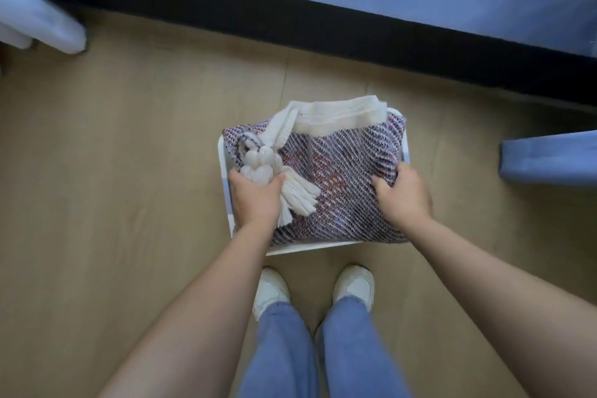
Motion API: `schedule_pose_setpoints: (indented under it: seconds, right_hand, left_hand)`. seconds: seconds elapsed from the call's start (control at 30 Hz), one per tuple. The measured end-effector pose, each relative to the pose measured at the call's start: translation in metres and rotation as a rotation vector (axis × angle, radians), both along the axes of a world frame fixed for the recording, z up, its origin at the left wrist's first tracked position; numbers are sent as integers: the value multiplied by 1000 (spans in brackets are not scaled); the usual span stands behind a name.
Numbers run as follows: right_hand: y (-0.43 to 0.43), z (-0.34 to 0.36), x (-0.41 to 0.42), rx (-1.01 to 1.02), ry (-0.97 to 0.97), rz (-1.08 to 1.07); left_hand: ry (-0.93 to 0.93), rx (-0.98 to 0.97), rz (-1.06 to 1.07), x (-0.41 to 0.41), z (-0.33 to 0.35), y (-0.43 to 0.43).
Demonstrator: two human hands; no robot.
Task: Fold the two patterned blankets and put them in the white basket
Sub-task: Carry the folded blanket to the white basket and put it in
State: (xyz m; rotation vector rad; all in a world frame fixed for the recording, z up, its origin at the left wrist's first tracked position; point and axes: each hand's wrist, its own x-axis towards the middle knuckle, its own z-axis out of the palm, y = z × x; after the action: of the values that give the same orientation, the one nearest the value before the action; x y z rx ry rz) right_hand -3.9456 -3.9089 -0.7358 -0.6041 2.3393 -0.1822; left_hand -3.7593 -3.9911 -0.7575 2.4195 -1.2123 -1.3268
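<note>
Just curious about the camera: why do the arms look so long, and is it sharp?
Head view: wide-angle lens stretches the forearms toward the edges; the patterned blanket at centre is fairly sharp, corners softer; light is soft, shadows faint.

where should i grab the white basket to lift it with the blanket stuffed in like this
Probably by its left and right sides, coming from outside. The basket shows bare rim at the left and near sides, while the blanket spills over the far edge and the right side, so hook under the rim from the sides rather than reaching over the top.
</note>
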Motion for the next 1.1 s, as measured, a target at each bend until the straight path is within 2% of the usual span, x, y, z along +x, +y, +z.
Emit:
schedule_pose_setpoints:
  seconds: [0.27,0.4,0.6,0.7,0.8,0.87,0.93,1.0,1.1]
  right_hand:
    - [-5,-48,0,157,56,112]
    - [-16,-68,-8,277,55,192]
    - [-29,-111,-8,400,53,270]
    - [-27,-121,-12,377,48,209]
    - [-19,-122,-11,227,138,190]
    - [-14,-114,0,28,208,380]
    - [-10,-108,14,-103,171,682]
    - [-9,-113,24,-52,160,951]
    - [-18,-135,32,90,166,1052]
  left_hand:
    - [-244,42,-103,10,-54,8]
    - [-282,80,-148,7,-73,5]
    - [-367,151,-366,2,-107,0]
    - [-374,209,-384,6,-119,-6]
    - [-332,181,-359,8,-118,-6]
    - [-360,12,-540,8,-111,2]
    - [-388,-124,-824,9,-107,11]
    - [-432,-119,-1053,8,-109,13]
    - [-456,-62,-1196,6,-122,6]
